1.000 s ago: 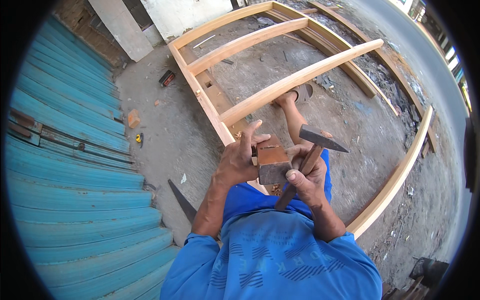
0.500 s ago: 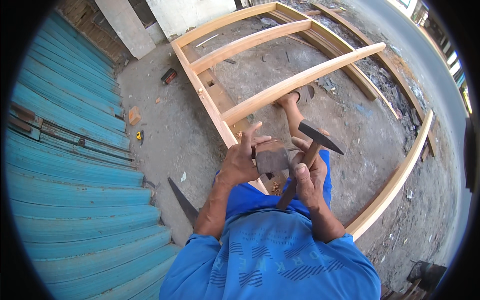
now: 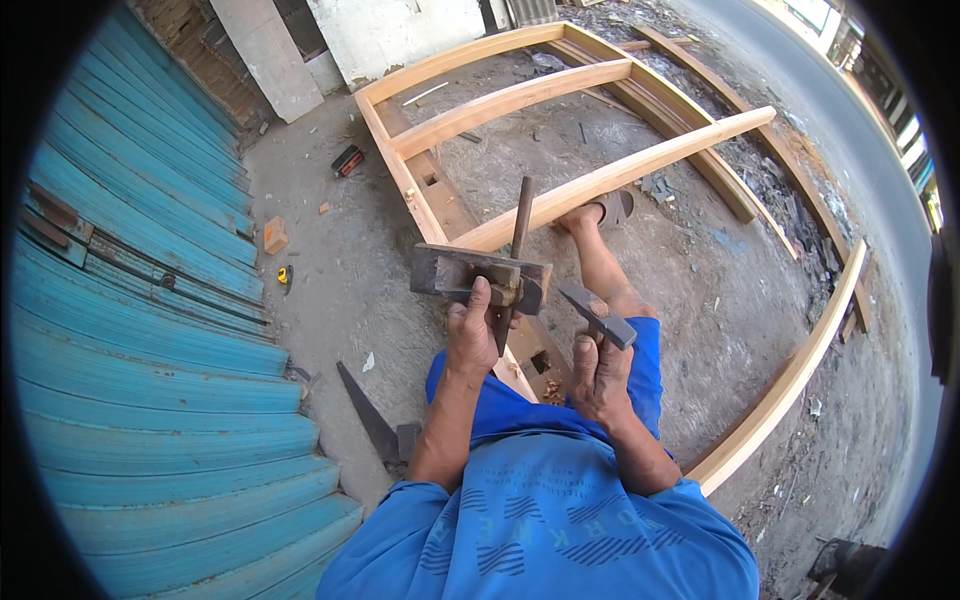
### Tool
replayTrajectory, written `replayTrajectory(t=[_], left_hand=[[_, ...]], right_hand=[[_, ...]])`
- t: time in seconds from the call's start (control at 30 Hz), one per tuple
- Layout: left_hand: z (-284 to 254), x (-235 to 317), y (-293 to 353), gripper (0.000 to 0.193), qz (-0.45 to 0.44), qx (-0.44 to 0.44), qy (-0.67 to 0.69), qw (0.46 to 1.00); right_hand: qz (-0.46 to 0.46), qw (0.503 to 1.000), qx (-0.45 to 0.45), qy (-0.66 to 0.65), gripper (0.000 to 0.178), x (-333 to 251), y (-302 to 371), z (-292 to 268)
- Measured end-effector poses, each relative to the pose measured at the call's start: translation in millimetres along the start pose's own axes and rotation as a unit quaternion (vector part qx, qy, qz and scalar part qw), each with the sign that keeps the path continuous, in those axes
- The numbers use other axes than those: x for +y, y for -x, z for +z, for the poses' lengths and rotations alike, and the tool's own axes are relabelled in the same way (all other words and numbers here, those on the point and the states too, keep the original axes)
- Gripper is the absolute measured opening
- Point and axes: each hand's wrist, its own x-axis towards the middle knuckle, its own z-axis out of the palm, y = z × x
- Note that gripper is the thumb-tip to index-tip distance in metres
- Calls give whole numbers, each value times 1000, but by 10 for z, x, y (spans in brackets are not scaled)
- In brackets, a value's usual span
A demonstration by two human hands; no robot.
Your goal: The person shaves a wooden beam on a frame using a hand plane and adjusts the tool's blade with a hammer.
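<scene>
In front of my body my left hand grips a dark wooden hand plane. Its open throat and a rod-like cross handle are turned toward me, with my thumb on the body. A hammer is in my right hand, its head up and just right of the plane, apart from it. Most of the hammer's handle is hidden behind the hand. Below both tools, a light timber piece of the wooden frame runs between my legs, with wood shavings beside it.
A handsaw lies left of my left forearm. Along the blue corrugated shutter lie a yellow tape measure, a small block and a black-and-red object. A long timber lies at the right, before the road.
My left hand has tipped the plane over, so its throat and cross handle now show. My right hand has lowered and turned the hammer, with the head now closer to the hand.
</scene>
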Motion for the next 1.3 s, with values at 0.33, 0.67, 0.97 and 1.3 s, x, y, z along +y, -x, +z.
replayTrajectory(t=[0.33, 0.67, 0.97, 1.3], left_hand=[[-31, -63, -7, 39, -12, 17, 24, 1000], [-17, -115, 2, 41, 6, 61, -16, 998], [173, -192, 21, 30, 115, 63, -90, 987], [78, -289, -99, 29, 137, 84, -51, 986]], right_hand=[[-3, 998, 28, -60, 38, 134, -40, 88], [5, 1000, 17, -19, 40, 3, -80, 112], [138, 988, -41, -56, 29, -125, -195, 500], [142, 989, -33, -33, 18, -272, -309, 444]])
